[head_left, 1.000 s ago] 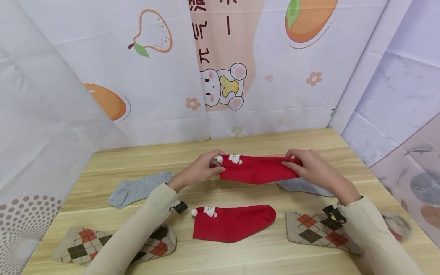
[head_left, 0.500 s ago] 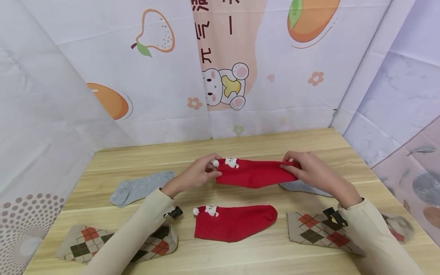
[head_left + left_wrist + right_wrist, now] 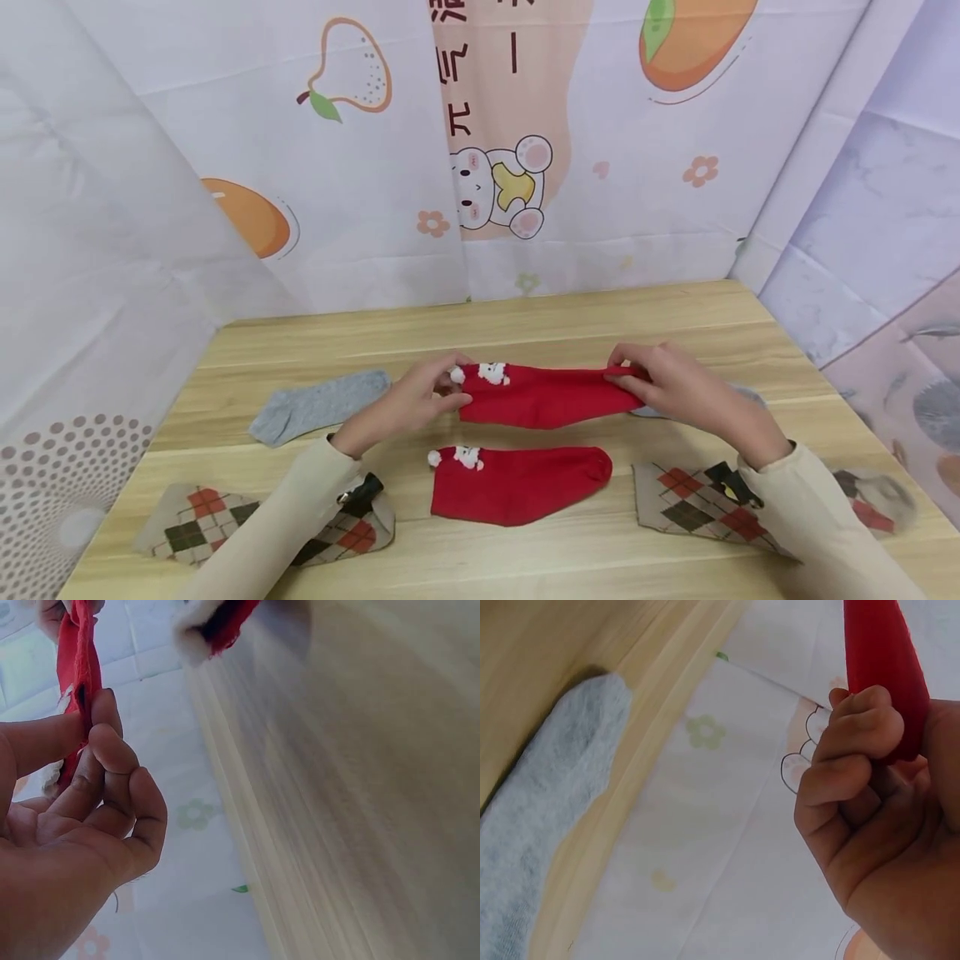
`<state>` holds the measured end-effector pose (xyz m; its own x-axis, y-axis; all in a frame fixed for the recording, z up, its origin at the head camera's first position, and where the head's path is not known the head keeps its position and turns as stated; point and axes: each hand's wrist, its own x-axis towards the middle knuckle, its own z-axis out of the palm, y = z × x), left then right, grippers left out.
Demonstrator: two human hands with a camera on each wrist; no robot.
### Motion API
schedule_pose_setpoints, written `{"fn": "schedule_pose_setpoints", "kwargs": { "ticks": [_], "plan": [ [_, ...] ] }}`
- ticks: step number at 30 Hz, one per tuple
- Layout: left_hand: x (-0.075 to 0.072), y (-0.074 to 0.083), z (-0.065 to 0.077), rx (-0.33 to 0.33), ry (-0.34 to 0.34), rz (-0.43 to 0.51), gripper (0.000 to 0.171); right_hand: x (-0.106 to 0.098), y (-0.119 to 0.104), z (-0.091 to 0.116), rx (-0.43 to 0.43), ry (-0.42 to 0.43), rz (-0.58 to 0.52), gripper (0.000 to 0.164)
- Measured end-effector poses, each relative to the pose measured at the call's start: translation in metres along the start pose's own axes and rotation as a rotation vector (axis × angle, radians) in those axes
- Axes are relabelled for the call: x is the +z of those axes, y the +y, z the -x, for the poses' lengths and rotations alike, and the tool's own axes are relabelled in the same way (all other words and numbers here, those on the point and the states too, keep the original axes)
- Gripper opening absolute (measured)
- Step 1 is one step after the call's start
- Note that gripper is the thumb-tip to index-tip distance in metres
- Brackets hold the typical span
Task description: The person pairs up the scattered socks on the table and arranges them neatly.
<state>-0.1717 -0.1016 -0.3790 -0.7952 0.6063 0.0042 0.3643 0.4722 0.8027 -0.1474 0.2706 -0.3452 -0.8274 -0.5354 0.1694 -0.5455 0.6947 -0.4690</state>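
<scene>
The fingers of my left hand (image 3: 411, 402) are pinching the cuff of a red sock (image 3: 551, 398), and the fingers of my right hand (image 3: 667, 385) are clamping its toe end — thumb on the near side, fingertips on the far side. The sock is looking light, soft and floppy to me, since it is sagging a little in the middle. I am guessing the cloth isn't slippery and won't break. I am picking the two ends as the best spots to hold, with the fluffy white ball (image 3: 457, 375) left out of the pinch. The sock is hanging sideways above the wood table (image 3: 525, 329), right between my two hands — while the other red sock (image 3: 521, 487) is lying flat, closer to me. A gray sock (image 3: 562, 780) is lying partly behind my right hand.
</scene>
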Motion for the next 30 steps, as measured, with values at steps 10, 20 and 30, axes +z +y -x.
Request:
{"fn": "schedule_pose_setpoints", "kwargs": {
  "ticks": [10, 20, 30],
  "plan": [
    [0.002, 0.007, 0.019, 0.003, 0.009, -0.054, 0.046, 0.003, -0.011, 0.000, -0.023, -0.075, 0.001, 0.003],
    [0.012, 0.018, 0.042, 0.031, -0.032, -0.118, 0.047, 0.004, -0.018, 0.003, -0.003, -0.209, -0.054, 0.009],
    [0.013, 0.019, 0.046, 0.013, -0.068, -0.132, 0.050, 0.010, -0.021, 0.004, -0.050, -0.270, -0.032, 0.017]
  ]
}}
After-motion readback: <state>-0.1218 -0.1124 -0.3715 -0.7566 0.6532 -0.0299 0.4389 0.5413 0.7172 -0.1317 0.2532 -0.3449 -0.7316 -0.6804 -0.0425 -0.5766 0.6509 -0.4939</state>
